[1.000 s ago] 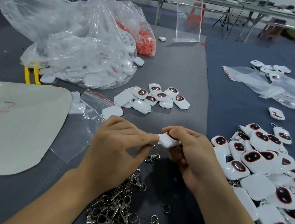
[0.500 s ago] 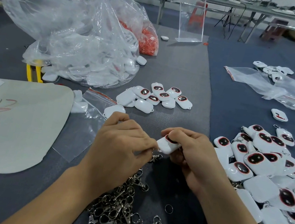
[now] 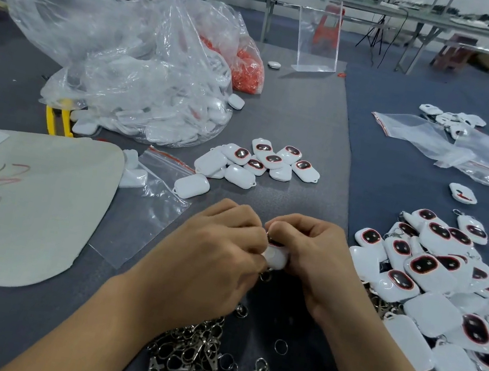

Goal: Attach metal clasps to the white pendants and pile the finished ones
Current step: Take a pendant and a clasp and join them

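Hands closer vs. 1 s ago; pendant [image 3: 275,257] tipped down in R hand [image 3: 311,261]'s grip. L hand [image 3: 212,254]'s pinch hidden; clasp [image 3: 265,276] prob. mid-attach.

Worktop, non-task items. A large crumpled clear plastic bag [image 3: 133,69] fills the far left area; a smaller clear bag of orange pieces [image 3: 249,69] touches its right side. Yellow tool handles [image 3: 60,120] protrude from under the large bag's near edge. A clear acrylic stand [image 3: 318,35] stands upright near the far edge. At the left edge lies a beige sheet [image 3: 31,214] with red scribbles, a flat zip bag [image 3: 148,211] just beside its right edge. Further zip bags [image 3: 456,149] lie toward the far right corner.
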`<action>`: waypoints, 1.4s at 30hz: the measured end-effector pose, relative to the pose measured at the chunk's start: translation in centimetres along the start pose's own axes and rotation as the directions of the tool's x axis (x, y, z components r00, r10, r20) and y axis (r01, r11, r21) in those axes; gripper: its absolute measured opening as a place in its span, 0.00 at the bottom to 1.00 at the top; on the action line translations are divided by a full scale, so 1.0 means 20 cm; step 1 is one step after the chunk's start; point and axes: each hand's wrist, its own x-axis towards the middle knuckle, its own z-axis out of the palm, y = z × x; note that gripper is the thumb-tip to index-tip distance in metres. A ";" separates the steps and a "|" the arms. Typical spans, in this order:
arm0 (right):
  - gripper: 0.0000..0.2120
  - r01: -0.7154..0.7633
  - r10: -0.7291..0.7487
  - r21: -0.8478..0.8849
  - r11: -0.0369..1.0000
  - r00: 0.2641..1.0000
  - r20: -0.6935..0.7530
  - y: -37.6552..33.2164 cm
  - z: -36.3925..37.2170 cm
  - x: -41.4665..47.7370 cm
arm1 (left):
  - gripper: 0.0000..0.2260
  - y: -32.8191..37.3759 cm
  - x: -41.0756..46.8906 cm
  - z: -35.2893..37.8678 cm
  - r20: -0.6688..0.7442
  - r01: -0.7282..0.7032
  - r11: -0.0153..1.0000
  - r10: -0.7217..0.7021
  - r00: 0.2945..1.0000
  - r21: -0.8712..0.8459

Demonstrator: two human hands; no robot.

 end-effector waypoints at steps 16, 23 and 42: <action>0.05 0.031 -0.018 0.269 0.963 0.999 -0.051 -0.01 -0.03 0.01 | 0.05 0.06 0.01 0.09 0.163 0.679 0.331 -0.816 0.555 -0.655; 0.08 0.202 -0.186 0.222 0.954 0.978 -0.091 -0.02 0.00 -0.02 | 0.04 0.05 0.00 0.10 0.007 0.674 0.527 -0.785 0.620 -0.517; 0.10 0.108 -0.102 0.302 0.947 0.994 -0.037 -0.04 0.00 -0.04 | 0.09 0.02 0.00 0.11 -0.036 0.560 0.356 -0.864 0.502 -0.748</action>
